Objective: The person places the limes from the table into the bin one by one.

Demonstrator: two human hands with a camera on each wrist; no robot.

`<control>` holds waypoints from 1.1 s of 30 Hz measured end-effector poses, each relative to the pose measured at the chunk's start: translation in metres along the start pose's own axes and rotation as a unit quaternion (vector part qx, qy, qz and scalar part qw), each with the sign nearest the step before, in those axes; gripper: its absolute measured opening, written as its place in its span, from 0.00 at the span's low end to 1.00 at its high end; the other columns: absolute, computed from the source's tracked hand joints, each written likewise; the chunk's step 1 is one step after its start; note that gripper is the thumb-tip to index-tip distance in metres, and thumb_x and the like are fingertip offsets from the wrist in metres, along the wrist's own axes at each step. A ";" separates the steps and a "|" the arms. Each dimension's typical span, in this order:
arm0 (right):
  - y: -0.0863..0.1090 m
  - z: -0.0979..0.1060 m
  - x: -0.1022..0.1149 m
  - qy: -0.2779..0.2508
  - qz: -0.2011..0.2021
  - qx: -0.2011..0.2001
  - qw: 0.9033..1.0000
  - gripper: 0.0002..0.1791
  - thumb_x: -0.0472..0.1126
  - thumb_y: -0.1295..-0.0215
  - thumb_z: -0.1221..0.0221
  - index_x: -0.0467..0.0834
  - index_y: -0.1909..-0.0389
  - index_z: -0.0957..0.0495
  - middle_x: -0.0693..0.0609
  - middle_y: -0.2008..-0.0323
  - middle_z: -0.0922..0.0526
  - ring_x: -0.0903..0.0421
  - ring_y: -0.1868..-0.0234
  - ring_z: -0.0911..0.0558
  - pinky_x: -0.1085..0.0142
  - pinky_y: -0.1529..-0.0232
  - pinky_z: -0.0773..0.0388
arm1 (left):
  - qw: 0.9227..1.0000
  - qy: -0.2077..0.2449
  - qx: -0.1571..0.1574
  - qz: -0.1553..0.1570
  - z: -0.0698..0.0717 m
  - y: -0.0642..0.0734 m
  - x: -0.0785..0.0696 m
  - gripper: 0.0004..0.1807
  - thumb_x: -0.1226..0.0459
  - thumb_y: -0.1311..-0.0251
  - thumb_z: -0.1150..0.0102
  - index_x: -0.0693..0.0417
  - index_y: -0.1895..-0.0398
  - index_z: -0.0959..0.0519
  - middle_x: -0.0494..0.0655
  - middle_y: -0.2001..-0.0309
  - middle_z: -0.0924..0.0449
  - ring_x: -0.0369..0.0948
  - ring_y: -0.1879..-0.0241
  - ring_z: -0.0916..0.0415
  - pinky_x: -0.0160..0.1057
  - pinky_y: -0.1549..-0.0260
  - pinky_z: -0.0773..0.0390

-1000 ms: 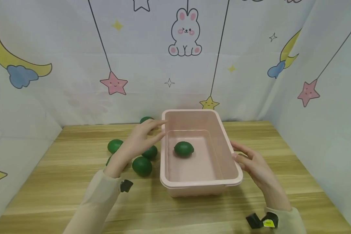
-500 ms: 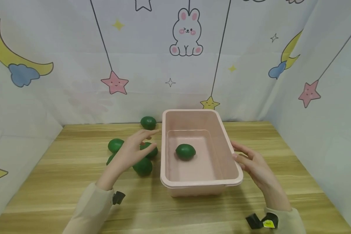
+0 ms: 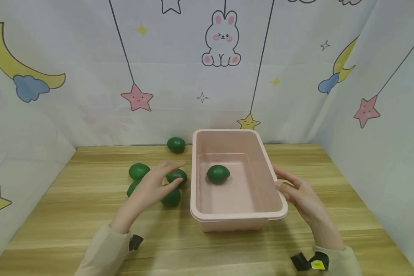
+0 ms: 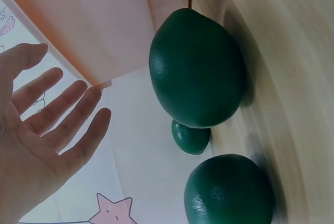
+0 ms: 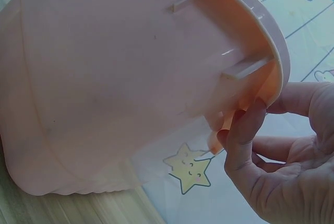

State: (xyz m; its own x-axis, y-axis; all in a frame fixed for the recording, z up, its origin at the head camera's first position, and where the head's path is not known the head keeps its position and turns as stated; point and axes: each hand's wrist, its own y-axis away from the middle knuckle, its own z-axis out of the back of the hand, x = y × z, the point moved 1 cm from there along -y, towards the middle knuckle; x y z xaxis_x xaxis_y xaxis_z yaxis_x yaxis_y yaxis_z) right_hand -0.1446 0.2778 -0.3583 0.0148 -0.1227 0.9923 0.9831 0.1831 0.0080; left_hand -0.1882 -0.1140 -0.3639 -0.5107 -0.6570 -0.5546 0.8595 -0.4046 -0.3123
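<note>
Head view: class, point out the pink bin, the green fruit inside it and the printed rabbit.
Pink bin (image 3: 235, 193), head view: bare inside floor.
Green fruit (image 3: 218, 174), head view: middle of its surface.
Printed rabbit (image 3: 222, 49), head view: its belly.

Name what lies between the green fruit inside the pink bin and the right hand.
In the head view, only the pink bin lies between the green fruit and the right hand: bare floor, then right wall.

you're at a small booth-like table station, screened by creased white cloth printed with a winking white rabbit, pink smiling stars and yellow crescent moons, like nursery decor. it encloses the back and both sides of your pale brown wood-grain tabletop. what building surrounds it, you can't tell.
</note>
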 end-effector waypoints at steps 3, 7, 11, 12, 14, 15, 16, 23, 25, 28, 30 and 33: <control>0.000 0.000 0.000 0.000 -0.002 0.001 1.000 0.32 0.37 0.30 0.47 0.32 0.29 0.45 0.60 0.47 0.27 0.67 0.54 0.18 0.71 0.55 0.19 | 1.000 -0.003 -0.002 -0.001 -0.002 0.004 0.002 0.25 0.56 0.37 0.40 0.47 0.37 0.27 0.49 0.43 0.23 0.48 0.42 0.25 0.52 0.46 0.23; -0.001 0.000 0.001 0.002 -0.007 0.000 1.000 0.33 0.39 0.30 0.47 0.32 0.29 0.45 0.60 0.46 0.28 0.67 0.54 0.18 0.71 0.55 0.19 | 1.000 0.000 0.001 0.007 -0.007 0.010 0.006 0.24 0.57 0.37 0.40 0.47 0.38 0.26 0.49 0.44 0.22 0.48 0.46 0.23 0.50 0.48 0.22; -0.001 0.000 0.001 0.005 -0.010 -0.001 1.000 0.33 0.39 0.30 0.47 0.32 0.29 0.45 0.59 0.46 0.28 0.67 0.54 0.18 0.72 0.55 0.19 | 1.000 0.002 0.008 0.018 -0.011 0.014 0.011 0.22 0.56 0.37 0.40 0.48 0.39 0.25 0.48 0.46 0.22 0.47 0.48 0.22 0.50 0.49 0.22; -0.001 0.000 0.002 0.006 -0.010 -0.001 1.000 0.33 0.39 0.30 0.47 0.33 0.29 0.45 0.59 0.46 0.28 0.67 0.54 0.18 0.72 0.55 0.19 | 1.000 -0.001 0.009 0.019 -0.012 0.015 0.012 0.22 0.56 0.37 0.40 0.48 0.40 0.25 0.47 0.46 0.22 0.47 0.47 0.23 0.50 0.49 0.22; -0.001 0.000 0.002 0.007 -0.010 -0.001 1.000 0.33 0.39 0.30 0.47 0.33 0.29 0.44 0.59 0.46 0.28 0.67 0.54 0.18 0.72 0.55 0.19 | 1.000 -0.006 0.010 0.022 -0.014 0.016 0.015 0.22 0.56 0.37 0.40 0.47 0.40 0.24 0.47 0.44 0.22 0.48 0.44 0.24 0.51 0.47 0.23; 0.000 0.000 0.002 0.007 -0.010 -0.002 1.000 0.33 0.39 0.30 0.47 0.33 0.29 0.44 0.59 0.46 0.28 0.67 0.54 0.18 0.72 0.55 0.19 | 1.000 -0.008 0.010 0.022 -0.014 0.017 0.016 0.22 0.56 0.37 0.40 0.48 0.40 0.24 0.47 0.43 0.23 0.49 0.43 0.25 0.52 0.46 0.23; 0.000 0.000 0.002 0.008 -0.010 -0.001 1.000 0.33 0.39 0.30 0.47 0.33 0.29 0.44 0.58 0.46 0.28 0.67 0.54 0.19 0.72 0.55 0.19 | 1.000 -0.009 0.012 0.022 -0.015 0.018 0.017 0.22 0.56 0.37 0.40 0.48 0.40 0.25 0.48 0.43 0.23 0.49 0.42 0.25 0.52 0.46 0.23; 0.000 0.000 0.002 0.007 -0.008 0.001 1.000 0.33 0.39 0.30 0.47 0.33 0.29 0.45 0.59 0.46 0.28 0.67 0.54 0.18 0.72 0.55 0.20 | 0.999 -0.013 0.024 0.029 -0.018 0.021 0.023 0.23 0.56 0.37 0.41 0.48 0.39 0.25 0.52 0.39 0.25 0.56 0.37 0.30 0.58 0.42 0.27; 0.000 0.000 0.001 0.006 -0.006 0.002 1.000 0.33 0.39 0.30 0.47 0.32 0.29 0.45 0.59 0.46 0.28 0.67 0.54 0.18 0.72 0.55 0.19 | 0.999 -0.011 0.026 0.029 -0.019 0.021 0.024 0.23 0.56 0.37 0.40 0.48 0.39 0.25 0.52 0.39 0.25 0.55 0.37 0.30 0.57 0.43 0.27; 0.000 0.001 0.001 0.005 -0.003 0.002 1.000 0.32 0.38 0.30 0.47 0.32 0.29 0.45 0.59 0.46 0.28 0.66 0.54 0.18 0.71 0.55 0.19 | 0.999 -0.011 0.030 0.030 -0.020 0.021 0.027 0.23 0.56 0.37 0.40 0.49 0.39 0.25 0.51 0.40 0.24 0.54 0.38 0.29 0.56 0.43 0.26; 0.000 0.001 0.000 0.004 -0.001 0.003 1.000 0.32 0.38 0.30 0.47 0.31 0.29 0.45 0.59 0.46 0.28 0.66 0.54 0.18 0.71 0.55 0.19 | 0.999 -0.012 0.033 0.031 -0.021 0.020 0.029 0.23 0.56 0.38 0.40 0.49 0.39 0.25 0.51 0.41 0.24 0.53 0.39 0.28 0.56 0.43 0.26; 0.000 0.001 0.000 0.006 0.001 0.004 1.000 0.32 0.38 0.30 0.48 0.31 0.29 0.45 0.59 0.46 0.28 0.66 0.54 0.18 0.71 0.55 0.19 | 0.999 -0.013 0.037 0.034 -0.022 0.020 0.031 0.24 0.56 0.38 0.39 0.49 0.39 0.25 0.52 0.41 0.24 0.54 0.39 0.29 0.56 0.43 0.27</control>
State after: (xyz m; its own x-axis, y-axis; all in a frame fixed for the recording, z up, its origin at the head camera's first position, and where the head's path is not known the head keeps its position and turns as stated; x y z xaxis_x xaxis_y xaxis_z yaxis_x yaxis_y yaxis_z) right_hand -0.1452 0.2790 -0.3579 0.0184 -0.1333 0.9909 0.9814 0.1916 0.0075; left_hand -0.1866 -0.1282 -0.4040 -0.4531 -0.7004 -0.5515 0.8886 -0.4045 -0.2163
